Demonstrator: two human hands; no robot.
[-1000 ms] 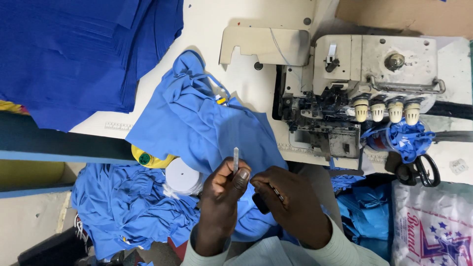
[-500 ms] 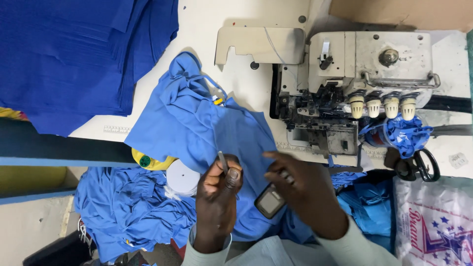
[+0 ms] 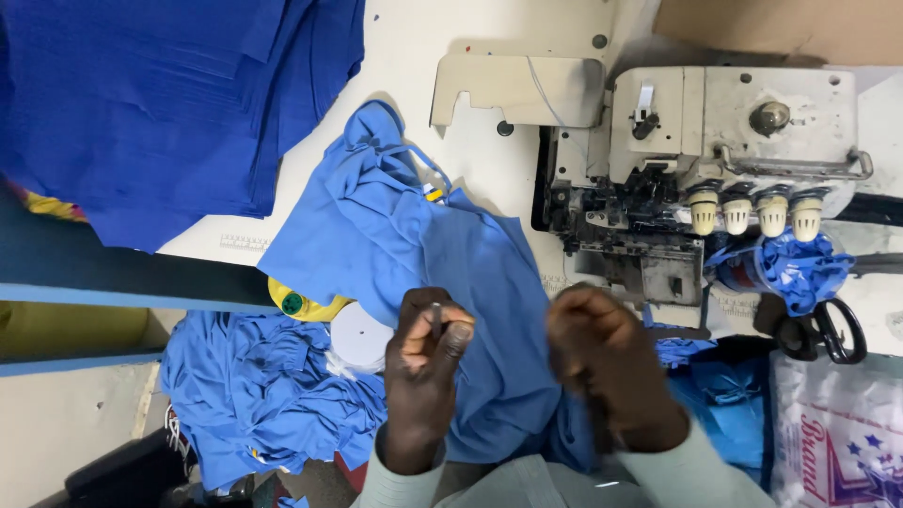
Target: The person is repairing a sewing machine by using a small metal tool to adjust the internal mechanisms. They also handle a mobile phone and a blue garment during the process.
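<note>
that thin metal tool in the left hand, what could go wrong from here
1. The left hand pinches a thin metal tool just above the blue garment; a slip might snag the cloth or prick a finger.
2. The right hand is blurred, so a quick move could knock the tool.
3. The garment hangs off the table edge toward the overlock sewing machine; it might slide down.

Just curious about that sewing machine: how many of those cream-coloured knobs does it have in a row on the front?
4, side by side along the machine's front edge, above the bunched blue cloth: first knob, second knob, third knob, fourth knob. Others could sit hidden elsewhere.
</note>
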